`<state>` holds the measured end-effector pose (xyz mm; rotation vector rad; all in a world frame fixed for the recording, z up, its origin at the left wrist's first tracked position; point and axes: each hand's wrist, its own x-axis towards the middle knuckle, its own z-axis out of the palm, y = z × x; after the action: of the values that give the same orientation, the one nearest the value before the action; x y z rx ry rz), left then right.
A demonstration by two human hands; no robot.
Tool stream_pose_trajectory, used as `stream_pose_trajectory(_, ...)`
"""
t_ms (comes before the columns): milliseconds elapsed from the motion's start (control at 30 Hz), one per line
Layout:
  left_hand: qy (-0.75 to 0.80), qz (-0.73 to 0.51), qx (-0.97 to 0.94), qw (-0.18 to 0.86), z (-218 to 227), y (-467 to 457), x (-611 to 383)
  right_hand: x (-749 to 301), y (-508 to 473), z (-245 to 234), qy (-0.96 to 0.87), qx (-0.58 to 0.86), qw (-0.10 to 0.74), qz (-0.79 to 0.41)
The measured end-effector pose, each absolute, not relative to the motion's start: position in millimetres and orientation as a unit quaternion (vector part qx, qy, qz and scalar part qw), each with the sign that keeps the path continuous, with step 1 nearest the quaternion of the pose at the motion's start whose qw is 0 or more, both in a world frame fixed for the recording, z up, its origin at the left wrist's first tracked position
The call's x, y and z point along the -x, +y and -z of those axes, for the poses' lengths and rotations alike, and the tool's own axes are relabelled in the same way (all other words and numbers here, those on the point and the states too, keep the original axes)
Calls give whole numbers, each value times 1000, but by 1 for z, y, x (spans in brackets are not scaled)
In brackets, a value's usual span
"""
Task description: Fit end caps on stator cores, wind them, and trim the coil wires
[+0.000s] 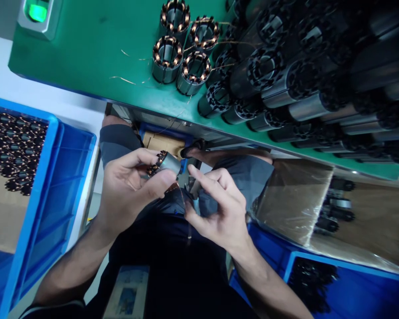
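My left hand [131, 186] is closed round a small grey motor stator [166, 163] with copper windings, held over my lap below the bench edge. My right hand [216, 204] sits just to its right, thumb and fingers pinched on a thin copper wire [180, 191] that runs from the stator. Both hands are close together, nearly touching.
A green bench mat [96, 53] carries several wound stators [168, 57] and a large pile of dark unwound stators [286, 79]. A blue bin [36, 186] with dark parts stands at left. A cardboard box [302, 199] and another blue bin [352, 288] lie at right.
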<state>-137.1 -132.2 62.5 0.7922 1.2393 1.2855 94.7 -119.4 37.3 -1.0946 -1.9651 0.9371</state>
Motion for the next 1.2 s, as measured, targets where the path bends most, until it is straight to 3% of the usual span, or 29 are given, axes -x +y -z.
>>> stream_pose_trajectory(233, 510, -554, -264, 603, -66, -124, 122, -88, -119, -38, -773, 422, 361, -306)
stream_pose_trajectory(467, 509, -557, -247, 608, -64, -122, 119, -93, -116, -35, -753, 421, 355, -359)
stream_pose_trajectory(633, 565, -568, -229, 552, -49, -123, 120, -96, -107, -22, -744, 422, 288, -430)
stream_pose_trajectory(767, 668, -565, -207, 438, -48, -149, 180, -107, -101, 3, -742, 486, 147, -438)
stream_pose_trajectory(900, 828, -500, -234, 98, -72, -212, 299, -121, -104, 35, -761, 494, 89, -410)
stream_pose_trajectory(967, 872, -430, -234, -6, -85, -245, 357, -124, -106, 48, -768, 487, 74, -408)
stream_pose_trajectory(1067, 928, -295, -225, -28, -85, -281, 417, -118, -108, 55, -772, 474, 46, -421)
stream_pose_trajectory(1200, 965, -177, -177, 73, -48, -299, 443, -109, -107, 53, -780, 449, 45, -434)
